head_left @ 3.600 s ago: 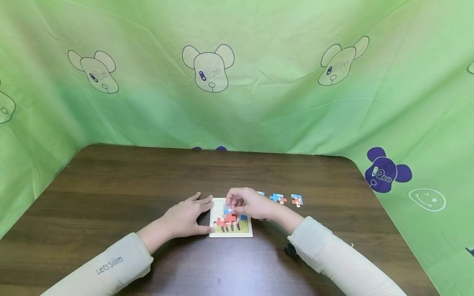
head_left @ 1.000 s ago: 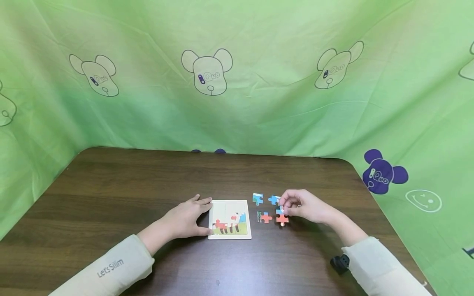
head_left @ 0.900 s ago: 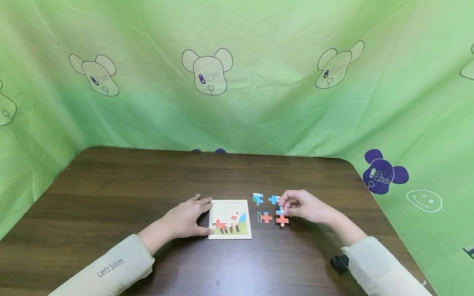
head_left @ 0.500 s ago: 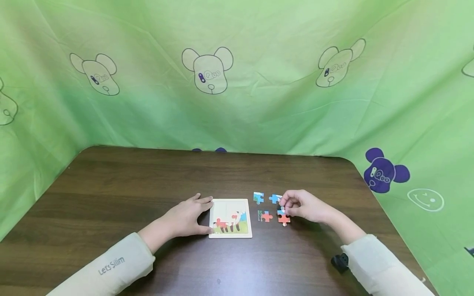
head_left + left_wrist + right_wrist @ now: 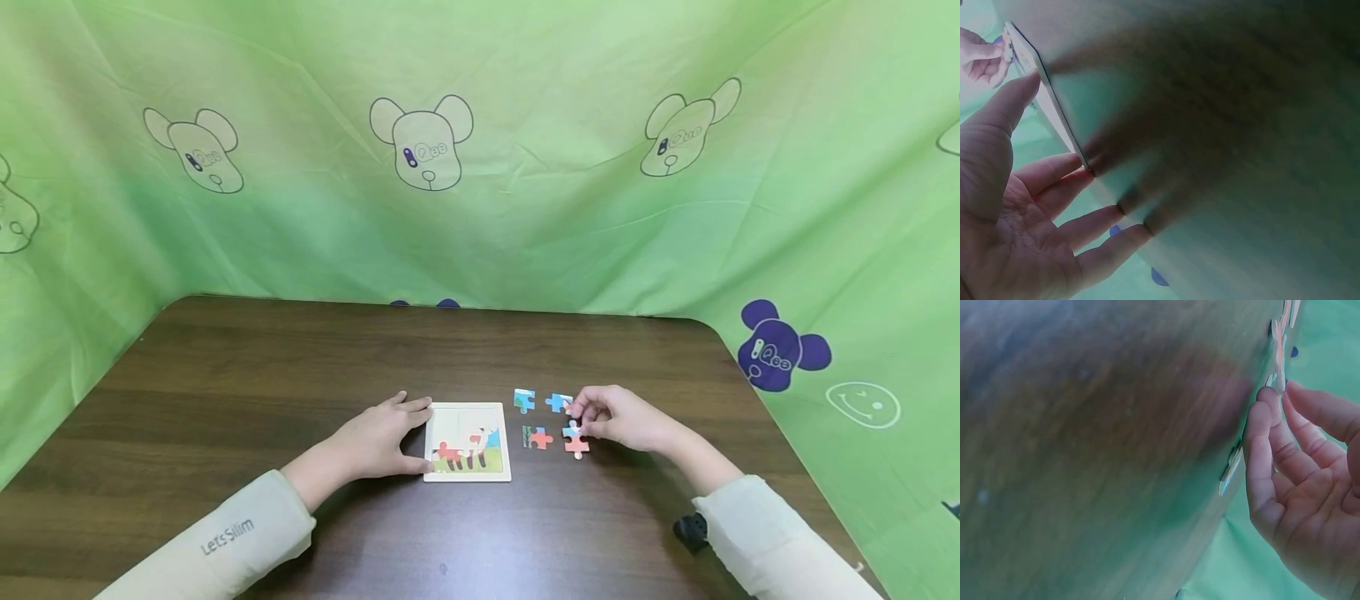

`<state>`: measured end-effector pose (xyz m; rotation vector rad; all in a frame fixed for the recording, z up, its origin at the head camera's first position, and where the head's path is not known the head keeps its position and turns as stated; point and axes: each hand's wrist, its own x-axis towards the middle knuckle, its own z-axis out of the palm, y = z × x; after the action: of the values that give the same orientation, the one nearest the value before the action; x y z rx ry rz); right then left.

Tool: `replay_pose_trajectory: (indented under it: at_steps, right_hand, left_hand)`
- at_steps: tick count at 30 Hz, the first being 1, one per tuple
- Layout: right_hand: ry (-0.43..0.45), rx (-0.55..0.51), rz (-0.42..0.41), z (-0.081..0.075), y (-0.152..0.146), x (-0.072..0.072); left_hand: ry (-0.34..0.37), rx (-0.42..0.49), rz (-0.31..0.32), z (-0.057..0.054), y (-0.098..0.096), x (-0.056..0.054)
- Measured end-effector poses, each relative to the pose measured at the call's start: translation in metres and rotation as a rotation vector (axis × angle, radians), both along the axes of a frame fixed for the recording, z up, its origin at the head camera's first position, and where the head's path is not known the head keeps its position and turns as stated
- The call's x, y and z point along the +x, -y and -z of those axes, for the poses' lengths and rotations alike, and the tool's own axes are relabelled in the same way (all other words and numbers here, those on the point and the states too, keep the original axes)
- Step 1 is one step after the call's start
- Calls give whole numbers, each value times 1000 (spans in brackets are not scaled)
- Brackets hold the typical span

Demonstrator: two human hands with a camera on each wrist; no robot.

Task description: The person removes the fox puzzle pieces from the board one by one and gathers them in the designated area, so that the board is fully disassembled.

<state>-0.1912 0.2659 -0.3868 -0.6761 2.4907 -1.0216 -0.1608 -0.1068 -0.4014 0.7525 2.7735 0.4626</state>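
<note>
The right hand (image 5: 626, 419) is pinching a red-and-blue puzzle piece (image 5: 576, 445); other pieces (image 5: 537, 438) are lying just beside it. Nearer the left edge of the desk (image 5: 262, 358), the left hand (image 5: 371, 442), spread wide, is touching the puzzle board (image 5: 480, 418), lying flat.

The puzzle frame (image 5: 468, 477) is creamy white, around a red and white animal (image 5: 448, 452) with brown legs. One puzzle piece (image 5: 523, 400) is blue and green; a second puzzle piece (image 5: 576, 445) is red, blue and white. The streaky table (image 5: 300, 358) is dark brown. The green cloth (image 5: 540, 258) has cartoon heads, one purple.
</note>
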Motion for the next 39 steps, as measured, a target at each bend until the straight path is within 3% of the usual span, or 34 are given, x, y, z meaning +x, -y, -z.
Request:
replay_pose_trajectory:
  at_steps: [9, 18, 39]
  right_hand:
    - [-60, 38, 22, -2, 0, 0]
    - [-87, 38, -1, -5, 25, -3]
    - [-111, 40, -174, -4, 90, -9]
  left_hand:
    - [-5, 1, 4, 0, 0, -1]
    - [1, 3, 4, 0, 0, -1]
    - [-2, 5, 6, 1, -1, 0]
